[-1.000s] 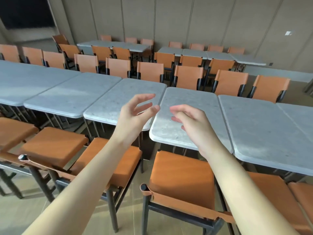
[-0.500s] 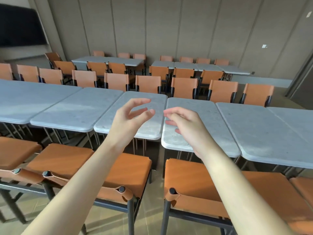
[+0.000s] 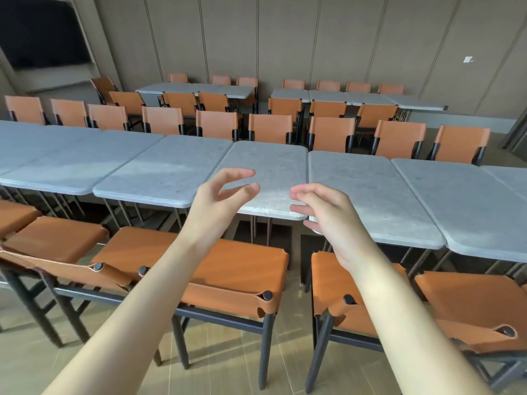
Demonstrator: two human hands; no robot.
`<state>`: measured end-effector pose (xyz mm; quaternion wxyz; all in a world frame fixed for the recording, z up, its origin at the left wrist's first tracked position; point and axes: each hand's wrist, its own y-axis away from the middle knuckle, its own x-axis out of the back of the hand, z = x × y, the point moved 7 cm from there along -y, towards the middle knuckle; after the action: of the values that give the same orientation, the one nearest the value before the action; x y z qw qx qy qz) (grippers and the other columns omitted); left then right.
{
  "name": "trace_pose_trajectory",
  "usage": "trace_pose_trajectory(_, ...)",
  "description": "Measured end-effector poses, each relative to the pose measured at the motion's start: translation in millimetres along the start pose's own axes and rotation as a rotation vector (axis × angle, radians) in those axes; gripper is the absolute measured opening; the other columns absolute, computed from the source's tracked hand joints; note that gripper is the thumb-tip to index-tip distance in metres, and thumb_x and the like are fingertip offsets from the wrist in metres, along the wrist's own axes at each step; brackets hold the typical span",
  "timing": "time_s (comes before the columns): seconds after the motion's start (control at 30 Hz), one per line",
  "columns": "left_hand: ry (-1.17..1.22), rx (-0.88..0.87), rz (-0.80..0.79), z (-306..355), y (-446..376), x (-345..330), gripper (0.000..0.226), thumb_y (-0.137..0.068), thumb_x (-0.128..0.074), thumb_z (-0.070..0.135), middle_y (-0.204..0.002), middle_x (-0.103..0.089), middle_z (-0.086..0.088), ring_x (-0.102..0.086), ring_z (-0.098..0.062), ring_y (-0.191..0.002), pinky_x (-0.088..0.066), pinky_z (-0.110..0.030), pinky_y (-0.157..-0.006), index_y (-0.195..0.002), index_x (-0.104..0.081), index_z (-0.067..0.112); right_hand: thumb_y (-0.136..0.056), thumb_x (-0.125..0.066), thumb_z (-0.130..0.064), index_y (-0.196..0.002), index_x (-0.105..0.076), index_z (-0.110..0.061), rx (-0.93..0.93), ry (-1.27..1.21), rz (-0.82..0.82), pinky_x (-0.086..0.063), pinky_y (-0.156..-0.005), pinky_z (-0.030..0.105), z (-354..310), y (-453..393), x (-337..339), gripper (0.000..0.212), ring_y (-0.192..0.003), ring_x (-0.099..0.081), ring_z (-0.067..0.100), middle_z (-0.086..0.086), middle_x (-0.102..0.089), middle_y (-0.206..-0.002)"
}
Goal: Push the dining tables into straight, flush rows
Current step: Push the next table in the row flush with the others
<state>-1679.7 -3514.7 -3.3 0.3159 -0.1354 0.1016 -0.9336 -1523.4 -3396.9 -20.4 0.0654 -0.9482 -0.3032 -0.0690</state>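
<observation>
Both your arms are stretched out over the orange chairs toward the near edge of the long row of grey stone-look dining tables. Your left hand hangs in front of the near edge of the middle table, fingers loosely curved with thumb and forefinger spread apart, holding nothing. Your right hand is just beside it, over the near-left corner of the next table, fingers half curled and relaxed, also holding nothing; can't tell if either hand actually touches a worktop. Those two tables aren't flush: there's a thin dark seam between them, and the middle one's near edge sits a bit further from you than its right neighbour's, so the row steps there. The table to the left is stepped again, its near edge further back still. Right under your arms are two orange leather chairs with dark frames, tucked in near the tables. Another row of tables sits by the panelled back wall.
</observation>
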Motion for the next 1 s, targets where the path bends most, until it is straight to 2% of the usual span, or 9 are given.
trace_pose_trajectory(0.1,-0.012,0.028,0.032,-11,1,23,0.019,-0.096,-0.066,0.032,-0.107,-0.068,0.031,-0.062,0.014,-0.102,-0.046,-0.031,-0.105,-0.114,-0.069,0.034,-0.1,-0.056,-0.028,-0.106,-0.073,-0.028,-0.017,-0.007,-0.015,-0.05,-0.103,0.04,1,-2,-20,0.018,-0.099,-0.07,-0.001,-0.016,-0.072,-0.112)
trace_pose_trajectory(0.2,-0.02,0.047,0.05,-22,1,40,0.016,-0.095,-0.067,0.034,-0.107,-0.067,0.032,-0.062,0.011,-0.105,-0.045,-0.042,-0.11,-0.111,-0.07,0.036,-0.1,-0.056,-0.026,-0.106,-0.073,-0.027,-0.022,-0.011,-0.025,-0.05,-0.103,0.039,0,-7,-36,0.019,-0.099,-0.07,0.0,-0.015,-0.072,-0.114)
trace_pose_trajectory(0.37,-0.051,0.075,0.066,-40,-3,63,0.015,-0.098,-0.063,0.03,-0.109,-0.069,0.027,-0.063,0.006,-0.106,-0.045,-0.042,-0.111,-0.108,-0.071,0.036,-0.1,-0.055,-0.025,-0.107,-0.074,-0.026,-0.014,-0.012,-0.056,-0.05,-0.104,0.037,-3,-22,-58,0.02,-0.1,-0.07,-0.002,-0.015,-0.071,-0.115)
trace_pose_trajectory(0.57,-0.071,0.097,0.077,-56,-23,77,0.022,-0.088,-0.06,0.045,-0.11,-0.071,0.02,-0.064,-0.007,-0.112,-0.046,-0.045,-0.109,-0.106,-0.071,0.041,-0.1,-0.055,-0.024,-0.108,-0.073,-0.025,-0.02,-0.034,-0.083,-0.05,-0.104,0.037,0,-48,-76,0.02,-0.1,-0.07,-0.001,-0.014,-0.07,-0.117)
trace_pose_trajectory(0.7,-0.068,0.121,0.016,-63,-49,71,0.022,-0.088,-0.058,0.044,-0.117,-0.069,0.02,-0.062,-0.004,-0.118,-0.042,-0.046,-0.113,-0.106,-0.071,0.041,-0.101,-0.055,-0.026,-0.107,-0.073,-0.027,-0.023,-0.038,-0.082,-0.051,-0.104,0.039,4,-72,-71,0.02,-0.103,-0.07,0.001,-0.013,-0.071,-0.117)
trace_pose_trajectory(0.9,-0.113,0.161,-0.052,-73,-108,66,0.017,-0.1,-0.059,0.028,-0.119,-0.068,0.023,-0.057,0.003,-0.121,-0.036,-0.043,-0.118,-0.108,-0.072,0.036,-0.1,-0.056,-0.025,-0.106,-0.074,-0.026,-0.043,-0.102,-0.005,-0.05,-0.104,0.042,8,-127,-38,0.019,-0.103,-0.07,0.004,-0.012,-0.073,-0.114)
trace_pose_trajectory(1.0,-0.113,0.164,-0.076,-78,-141,59,0.018,-0.101,-0.058,0.028,-0.119,-0.067,0.026,-0.057,0.0,-0.124,-0.036,-0.046,-0.117,-0.106,-0.072,0.038,-0.1,-0.057,-0.025,-0.105,-0.075,-0.027,-0.048,-0.106,0.011,-0.051,-0.103,0.04,11,-158,-31,0.018,-0.102,-0.071,0.003,-0.013,-0.073,-0.114)
